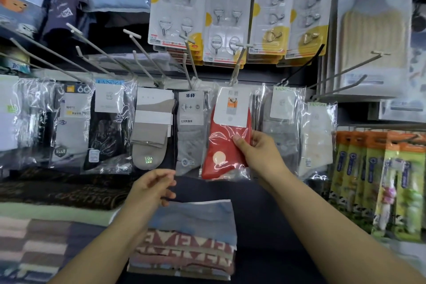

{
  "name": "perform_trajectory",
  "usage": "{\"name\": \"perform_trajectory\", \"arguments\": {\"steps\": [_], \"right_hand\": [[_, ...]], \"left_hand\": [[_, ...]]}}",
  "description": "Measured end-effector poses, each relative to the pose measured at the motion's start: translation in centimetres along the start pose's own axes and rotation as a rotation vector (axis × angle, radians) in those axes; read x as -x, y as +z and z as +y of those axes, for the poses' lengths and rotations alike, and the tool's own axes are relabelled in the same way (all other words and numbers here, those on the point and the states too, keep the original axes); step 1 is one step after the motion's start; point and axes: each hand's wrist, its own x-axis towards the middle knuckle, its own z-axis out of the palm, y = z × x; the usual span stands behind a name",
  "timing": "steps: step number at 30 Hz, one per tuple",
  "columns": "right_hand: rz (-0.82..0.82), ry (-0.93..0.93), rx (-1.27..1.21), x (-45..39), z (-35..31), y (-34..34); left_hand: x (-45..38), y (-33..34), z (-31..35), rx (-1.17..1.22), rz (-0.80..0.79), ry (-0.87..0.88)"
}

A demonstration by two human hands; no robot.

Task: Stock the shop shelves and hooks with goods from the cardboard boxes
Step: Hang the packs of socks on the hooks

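Red socks in a clear shiny bag, hanging on a peg in the middle of the sock row. Pinched at the right edge by the right hand, thumb on the front, other fingers behind. Left hand lower down, loosely curled, fingers close together, holding nothing that can be seen.

Probably very light and soft. Bends and flops, so no need to squeeze hard. Plastic looks slippery and crinkly, so a light pinch might slide off. Best spot to hold: the stiff white card at the top, near the hole, or the side edge close to it. Holding low down likely makes the top swing about.

Tight fit here. Grey socks touching on the left, another clear pack just beside on the right. Packs overlap at the edges, so sideways moves could snag a neighbour. Long pegs stick out toward the face, with little end tags; easy to bump with a wrist. Packs of metal hooks hang just above, near the peg. More room straight out toward the body and downward. Below, a stack of folded cloths on the shelf, well under the bag, so hands can drop there freely. No cardboard box in view.
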Motion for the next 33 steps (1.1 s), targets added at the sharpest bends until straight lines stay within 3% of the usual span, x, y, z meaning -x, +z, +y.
{"name": "perform_trajectory", "arguments": {"steps": [10,19,29,33], "right_hand": [[0.003,0.020,0.062,0.7,1.9,-0.6],[0.200,0.026,0.284,6.0,7.6,-0.6],[-0.169,0.136,0.132,15.1,9.9,2.6],[-0.390,0.170,0.002,20.3,10.3,6.4]], "left_hand": [[0.7,-1.2,-1.0,-0.040,0.019,-0.019],[1.9,-1.1,-3.0,-0.168,0.025,0.042],[8.7,-6.3,-6.7,-0.362,0.143,0.093],[15.2,-11.8,-7.9,-0.430,0.308,0.045]]}}
